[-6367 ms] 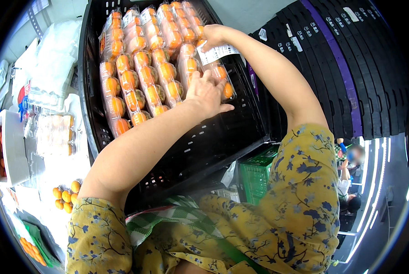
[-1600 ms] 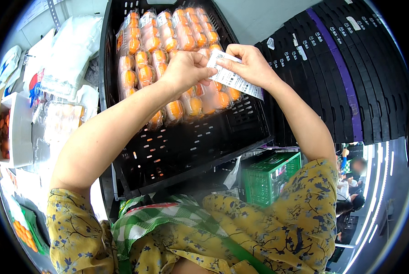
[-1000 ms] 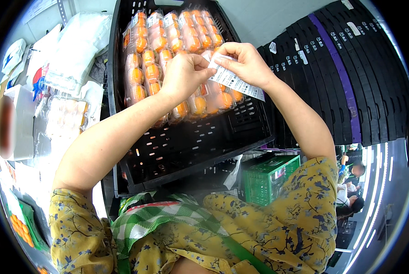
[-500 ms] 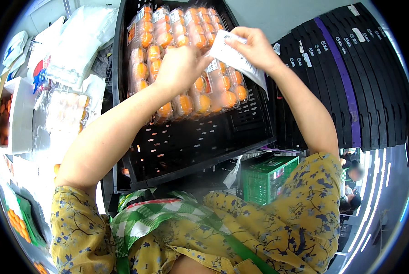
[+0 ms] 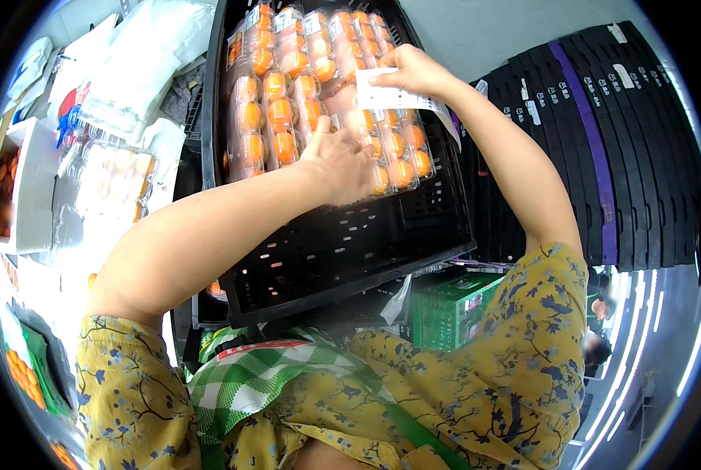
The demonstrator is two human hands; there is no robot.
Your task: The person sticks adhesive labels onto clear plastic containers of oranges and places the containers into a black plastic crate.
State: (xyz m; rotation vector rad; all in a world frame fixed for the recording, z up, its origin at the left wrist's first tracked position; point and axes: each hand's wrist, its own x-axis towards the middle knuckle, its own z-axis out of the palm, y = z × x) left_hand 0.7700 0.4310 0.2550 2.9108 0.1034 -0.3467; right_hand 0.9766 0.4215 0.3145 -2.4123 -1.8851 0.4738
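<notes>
Clear plastic packs of orange fruit (image 5: pixel 281 117) lie in rows inside a black plastic crate (image 5: pixel 303 290). White printed labels sit on several packs in the far row. My left hand (image 5: pixel 341 163) rests on a pack in the near row, its fingers spread and partly lost against the plastic. One small label (image 5: pixel 335 123) shows by its fingertips. Above the packs to the right, my right hand (image 5: pixel 413 74) pinches a white label sheet (image 5: pixel 385 95) between thumb and fingers; the strip's tail curls down over the crate's right side.
Stacked black crates (image 5: pixel 593 149) with one purple crate stand at the right. A green crate (image 5: pixel 448 313) is below the black one. To the left are clear plastic bags (image 5: pixel 147 70), a pack on the bright table (image 5: pixel 115 180) and a white box (image 5: pixel 33 188) of fruit.
My left hand has gone from near the label sheet down onto a near-row pack, its fingers spreading. My right hand has shifted slightly left, still holding the sheet.
</notes>
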